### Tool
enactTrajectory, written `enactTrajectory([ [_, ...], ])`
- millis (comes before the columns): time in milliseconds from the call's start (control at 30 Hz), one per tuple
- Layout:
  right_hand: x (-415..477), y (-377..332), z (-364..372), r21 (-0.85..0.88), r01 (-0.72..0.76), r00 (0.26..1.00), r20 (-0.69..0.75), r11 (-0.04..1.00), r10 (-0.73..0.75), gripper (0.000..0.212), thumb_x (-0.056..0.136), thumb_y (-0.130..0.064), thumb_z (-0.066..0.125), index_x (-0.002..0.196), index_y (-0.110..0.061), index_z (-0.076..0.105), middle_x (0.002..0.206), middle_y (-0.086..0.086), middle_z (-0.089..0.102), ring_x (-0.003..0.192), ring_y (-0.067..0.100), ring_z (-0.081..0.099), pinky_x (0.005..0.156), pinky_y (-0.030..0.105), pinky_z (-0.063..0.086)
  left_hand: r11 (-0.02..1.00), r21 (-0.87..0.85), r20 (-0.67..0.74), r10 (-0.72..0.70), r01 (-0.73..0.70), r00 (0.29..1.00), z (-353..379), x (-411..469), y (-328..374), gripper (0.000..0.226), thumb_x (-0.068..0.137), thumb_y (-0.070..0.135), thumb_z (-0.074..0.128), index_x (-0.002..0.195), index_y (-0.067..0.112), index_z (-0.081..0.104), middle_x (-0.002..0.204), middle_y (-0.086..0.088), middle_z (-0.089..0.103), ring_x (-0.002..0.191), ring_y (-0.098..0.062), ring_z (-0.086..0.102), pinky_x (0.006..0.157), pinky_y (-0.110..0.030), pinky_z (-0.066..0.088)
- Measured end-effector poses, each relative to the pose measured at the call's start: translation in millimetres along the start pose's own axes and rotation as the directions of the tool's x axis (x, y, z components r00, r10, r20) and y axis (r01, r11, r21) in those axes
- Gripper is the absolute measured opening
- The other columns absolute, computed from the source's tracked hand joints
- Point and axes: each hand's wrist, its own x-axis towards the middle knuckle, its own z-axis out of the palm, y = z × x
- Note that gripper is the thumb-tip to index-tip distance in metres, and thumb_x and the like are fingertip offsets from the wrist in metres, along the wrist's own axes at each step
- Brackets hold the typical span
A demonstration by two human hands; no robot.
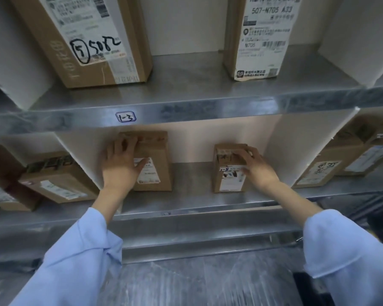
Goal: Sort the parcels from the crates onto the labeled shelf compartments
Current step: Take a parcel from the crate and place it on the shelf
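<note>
2 cardboard parcels stand upright in the shelf compartment (190, 180) under the tag (125, 117) marked 1-3: a taller parcel (157, 146) at 9 o'clock and a smaller parcel (224, 182) at 3 o'clock, apart. The left hand (119, 164) lies on the taller parcel, fingers (128, 144) straight and spread. The right hand (257, 166) grips the smaller parcel, fingers curled over its top corner.

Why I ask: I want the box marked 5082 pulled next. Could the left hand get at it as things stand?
Probably yes. The 5082 box stands one level up, at the open front, with nothing before it; the left hand must first leave the small parcel and clear the shelf edge.
</note>
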Motion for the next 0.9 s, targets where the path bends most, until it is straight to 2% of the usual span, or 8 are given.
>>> enactTrajectory([
  [100, 3.7, 4.3, 1.1, 0.030, 0.026, 1.000, -0.006, 0.999, -0.026, 0.064, 0.087, 0.004, 0.060, 0.141, -0.026, 0.044, 0.147, 0.009, 0.032, 0.121, 0.039, 0.047, 0.088, 0.048, 0.051, 0.999, 0.044, -0.040, -0.015, 0.017, 0.999, 2.9, -6.4, 5.8, 0.058, 0.081, 0.041, 0.073, 0.129, 0.014, 0.055, 0.122, -0.022, 0.053, 0.100, -0.042, 0.051, 0.078, -0.047, 0.044],
  [200, 4.3, 5.3, 0.8, 0.006, 0.032, 0.999, -0.003, 0.999, -0.032, 0.061, 0.088, 0.000, 0.062, 0.140, -0.027, 0.043, 0.147, 0.009, 0.033, 0.120, 0.039, 0.049, 0.088, 0.051, 0.051, 0.998, 0.067, -0.042, -0.016, 0.019, 0.999, 0.0, -9.1, 9.4, 0.056, 0.081, 0.041, 0.073, 0.125, 0.011, 0.056, 0.117, -0.023, 0.054, 0.096, -0.041, 0.052, 0.075, -0.047, 0.042],
  [433, -11.1, -8.3, -19.5, -0.116, 0.018, 1.000, 0.015, 0.993, -0.016, 0.061, 0.093, -0.030, 0.064, 0.147, -0.029, 0.034, 0.157, 0.001, 0.023, 0.133, 0.032, 0.041, 0.085, 0.047, 0.055, 0.997, 0.072, 0.013, 0.026, -0.027, 1.000, -15.1, -5.8, 8.5, 0.065, 0.080, 0.037, 0.075, 0.134, 0.008, 0.053, 0.128, -0.024, 0.052, 0.117, -0.044, 0.048, 0.091, -0.052, 0.042],
  [533, -25.9, -19.7, -37.4, -0.231, 0.022, 1.000, 0.006, 0.973, -0.021, 0.062, 0.095, -0.047, 0.055, 0.150, -0.030, 0.030, 0.158, 0.002, 0.024, 0.132, 0.031, 0.044, 0.092, 0.044, 0.052, 0.992, 0.101, -0.013, 0.073, -0.072, 0.997, -33.2, -13.7, 17.9, 0.063, 0.081, 0.040, 0.073, 0.134, 0.009, 0.054, 0.126, -0.022, 0.055, 0.116, -0.042, 0.050, 0.089, -0.050, 0.042],
  [633, -43.0, -31.6, -55.6, -0.308, 0.031, 0.999, 0.015, 0.951, -0.028, 0.064, 0.097, -0.055, 0.043, 0.153, -0.031, 0.024, 0.159, 0.004, 0.027, 0.136, 0.030, 0.039, 0.102, 0.042, 0.042, 0.990, 0.114, -0.042, 0.089, -0.084, 0.995, -53.7, -26.2, 31.5, 0.060, 0.087, 0.046, 0.064, 0.136, 0.013, 0.052, 0.128, -0.017, 0.057, 0.117, -0.038, 0.049, 0.086, -0.047, 0.042],
  [700, -54.6, -38.9, -68.7, -0.317, 0.033, 0.999, 0.030, 0.948, -0.025, 0.063, 0.098, -0.058, 0.037, 0.153, -0.032, 0.022, 0.159, 0.005, 0.028, 0.139, 0.030, 0.034, 0.106, 0.043, 0.038, 0.986, 0.126, -0.044, 0.114, -0.108, 0.993, -65.4, -36.6, 37.7, 0.061, 0.092, 0.053, 0.052, 0.140, 0.015, 0.050, 0.132, -0.015, 0.057, 0.117, -0.037, 0.049, 0.086, -0.046, 0.041],
  [800, -73.6, -50.4, -93.5, -0.327, 0.071, 0.997, 0.046, 0.942, -0.059, 0.063, 0.098, -0.062, 0.029, 0.153, -0.032, 0.022, 0.158, 0.006, 0.029, 0.139, 0.031, 0.035, 0.106, 0.044, 0.037, 0.981, 0.126, -0.046, 0.154, -0.148, 0.987, -88.1, -52.3, 46.9, 0.068, 0.092, 0.061, 0.030, 0.140, 0.017, 0.051, 0.132, -0.010, 0.058, 0.115, -0.035, 0.051, 0.086, -0.044, 0.042],
  [900, -95.4, -63.1, -121.7, -0.318, 0.102, 0.995, 0.038, 0.942, -0.095, 0.064, 0.098, -0.064, 0.025, 0.153, -0.032, 0.021, 0.160, 0.004, 0.024, 0.140, 0.030, 0.034, 0.107, 0.044, 0.036, 0.977, 0.118, -0.115, 0.193, -0.179, 0.974, -117.0, -63.9, 58.9, 0.070, 0.092, 0.063, 0.027, 0.137, 0.017, 0.054, 0.133, -0.009, 0.059, 0.118, -0.033, 0.053, 0.087, -0.043, 0.044],
])
